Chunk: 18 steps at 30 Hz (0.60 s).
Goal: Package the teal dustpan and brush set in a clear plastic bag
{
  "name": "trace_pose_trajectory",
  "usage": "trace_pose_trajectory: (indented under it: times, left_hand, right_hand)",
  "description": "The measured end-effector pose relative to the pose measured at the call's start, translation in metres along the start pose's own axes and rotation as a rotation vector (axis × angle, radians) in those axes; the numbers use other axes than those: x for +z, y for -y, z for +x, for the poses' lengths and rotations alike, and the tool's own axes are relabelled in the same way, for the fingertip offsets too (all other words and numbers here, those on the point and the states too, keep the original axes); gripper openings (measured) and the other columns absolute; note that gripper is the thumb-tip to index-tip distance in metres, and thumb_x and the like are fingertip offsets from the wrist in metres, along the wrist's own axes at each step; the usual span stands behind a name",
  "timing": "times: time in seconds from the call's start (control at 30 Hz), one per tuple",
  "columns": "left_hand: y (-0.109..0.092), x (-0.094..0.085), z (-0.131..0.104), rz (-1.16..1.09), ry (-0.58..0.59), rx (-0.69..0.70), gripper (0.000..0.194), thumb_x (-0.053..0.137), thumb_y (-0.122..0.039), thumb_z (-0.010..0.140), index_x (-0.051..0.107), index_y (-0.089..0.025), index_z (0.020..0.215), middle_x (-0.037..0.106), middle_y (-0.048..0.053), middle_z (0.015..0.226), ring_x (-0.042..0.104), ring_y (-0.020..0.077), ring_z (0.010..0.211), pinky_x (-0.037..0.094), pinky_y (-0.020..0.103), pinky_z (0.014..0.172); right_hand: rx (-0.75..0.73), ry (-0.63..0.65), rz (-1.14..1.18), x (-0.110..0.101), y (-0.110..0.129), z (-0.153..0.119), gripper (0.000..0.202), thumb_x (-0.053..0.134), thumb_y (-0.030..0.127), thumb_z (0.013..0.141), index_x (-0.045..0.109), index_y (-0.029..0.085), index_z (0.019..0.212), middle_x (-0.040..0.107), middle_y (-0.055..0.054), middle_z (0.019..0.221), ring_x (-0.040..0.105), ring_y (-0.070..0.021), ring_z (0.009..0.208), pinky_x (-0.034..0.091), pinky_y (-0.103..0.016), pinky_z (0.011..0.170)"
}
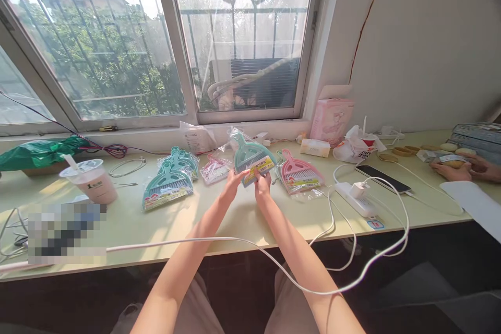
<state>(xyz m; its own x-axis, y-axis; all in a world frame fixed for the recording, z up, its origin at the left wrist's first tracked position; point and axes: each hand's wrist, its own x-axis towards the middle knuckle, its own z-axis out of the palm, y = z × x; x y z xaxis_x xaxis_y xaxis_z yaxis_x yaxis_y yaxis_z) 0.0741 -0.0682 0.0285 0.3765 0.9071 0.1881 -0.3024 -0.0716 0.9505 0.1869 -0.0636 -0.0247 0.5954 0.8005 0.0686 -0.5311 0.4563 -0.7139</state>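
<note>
A green dustpan and brush set (pixel 250 155) in clear wrap, with a yellow label along its lower edge, is held up over the middle of the table. My left hand (pixel 234 183) grips its lower left corner. The label's lower edge is pinched in my right hand (pixel 262 181). To the left lie several wrapped green sets (pixel 169 182), overlapping. A small pink set (pixel 215 169) rests just behind my left hand. On the right, a larger pink set (pixel 299 171) lies partly over another green one.
A drink cup (pixel 92 182) stands at the left. A white power strip (pixel 354 199), a phone (pixel 383 179) and loose white cables are at the right; one cable (pixel 235 239) crosses over my forearms. Another person's hands (pixel 456 169) hold something at the far right.
</note>
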Motion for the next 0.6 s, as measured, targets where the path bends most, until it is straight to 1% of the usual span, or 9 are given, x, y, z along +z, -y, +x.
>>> trace_pose_trajectory:
  times: [0.1, 0.17, 0.2, 0.27, 0.33, 0.4, 0.47, 0.53, 0.6]
  left_hand:
    - [-0.008, -0.025, 0.004, -0.034, 0.274, -0.028, 0.06, 0.083, -0.047, 0.08, 0.068, -0.024, 0.132, 0.076, 0.013, 0.121, 0.064, 0.0401, 0.128, 0.052, 0.053, 0.107]
    - [-0.013, -0.041, 0.007, -0.09, 0.378, -0.014, 0.073, 0.078, -0.064, 0.079, 0.065, -0.022, 0.138, 0.074, 0.016, 0.126, 0.064, 0.0419, 0.128, 0.052, 0.057, 0.106]
    - [-0.015, -0.047, 0.009, -0.117, 0.377, 0.017, 0.083, 0.072, -0.076, 0.079, 0.062, -0.022, 0.142, 0.073, 0.016, 0.13, 0.063, 0.0417, 0.129, 0.052, 0.058, 0.106]
    - [-0.02, -0.055, 0.01, -0.142, 0.31, 0.075, 0.103, 0.051, -0.096, 0.077, 0.055, -0.024, 0.15, 0.069, 0.017, 0.137, 0.063, 0.0389, 0.132, 0.051, 0.057, 0.107]
    - [-0.026, -0.057, 0.011, -0.135, 0.213, 0.103, 0.113, 0.034, -0.104, 0.075, 0.05, -0.026, 0.155, 0.067, 0.017, 0.142, 0.063, 0.0351, 0.133, 0.051, 0.053, 0.109]
    - [-0.032, -0.057, 0.011, -0.126, 0.156, 0.104, 0.116, 0.025, -0.106, 0.075, 0.049, -0.027, 0.156, 0.065, 0.016, 0.145, 0.063, 0.0333, 0.133, 0.052, 0.05, 0.108]
    - [-0.038, -0.058, 0.012, -0.134, 0.134, 0.109, 0.116, 0.019, -0.105, 0.075, 0.05, -0.026, 0.156, 0.064, 0.015, 0.147, 0.061, 0.0341, 0.135, 0.053, 0.05, 0.108]
    - [-0.042, -0.06, 0.014, -0.147, 0.131, 0.119, 0.114, 0.021, -0.102, 0.079, 0.051, -0.024, 0.156, 0.064, 0.016, 0.146, 0.059, 0.0355, 0.138, 0.053, 0.051, 0.108]
    - [-0.045, -0.062, 0.017, -0.159, 0.122, 0.141, 0.105, 0.031, -0.096, 0.085, 0.052, -0.021, 0.155, 0.066, 0.017, 0.144, 0.057, 0.0362, 0.141, 0.052, 0.052, 0.111]
  right_hand:
    - [0.026, 0.126, 0.048, 0.0, 0.01, -0.004, 0.043, 0.08, 0.041, 0.077, 0.066, 0.026, 0.114, 0.077, -0.004, 0.111, 0.071, -0.0236, 0.109, 0.063, -0.038, 0.088]
    - [0.036, 0.194, 0.053, 0.001, 0.016, -0.006, 0.042, 0.082, 0.038, 0.071, 0.066, 0.025, 0.108, 0.077, -0.003, 0.107, 0.071, -0.0238, 0.106, 0.062, -0.037, 0.085]
    - [0.037, 0.202, 0.037, 0.002, 0.018, -0.007, 0.042, 0.083, 0.037, 0.069, 0.066, 0.024, 0.105, 0.077, -0.003, 0.104, 0.071, -0.0236, 0.103, 0.061, -0.035, 0.084]
    - [0.025, 0.184, -0.021, 0.006, 0.021, -0.009, 0.044, 0.084, 0.034, 0.064, 0.065, 0.023, 0.102, 0.076, -0.002, 0.098, 0.071, -0.023, 0.098, 0.059, -0.033, 0.081]
    - [0.009, 0.171, -0.067, 0.01, 0.022, -0.012, 0.048, 0.085, 0.033, 0.06, 0.064, 0.023, 0.102, 0.076, -0.001, 0.097, 0.07, -0.023, 0.096, 0.057, -0.033, 0.079]
    - [0.007, 0.18, -0.081, 0.013, 0.021, -0.015, 0.052, 0.086, 0.033, 0.059, 0.064, 0.023, 0.105, 0.076, -0.002, 0.1, 0.069, -0.0238, 0.097, 0.056, -0.033, 0.078]
    - [0.029, 0.2, -0.088, 0.013, 0.02, -0.017, 0.054, 0.087, 0.033, 0.058, 0.064, 0.023, 0.106, 0.077, -0.002, 0.102, 0.069, -0.0249, 0.099, 0.056, -0.034, 0.078]
    - [0.065, 0.243, -0.091, 0.01, 0.021, -0.017, 0.053, 0.087, 0.032, 0.057, 0.065, 0.023, 0.104, 0.077, -0.002, 0.101, 0.069, -0.0261, 0.099, 0.056, -0.035, 0.08]
    - [0.09, 0.314, -0.084, 0.008, 0.022, -0.018, 0.05, 0.087, 0.032, 0.058, 0.066, 0.023, 0.103, 0.077, -0.002, 0.101, 0.07, -0.0269, 0.099, 0.057, -0.036, 0.082]
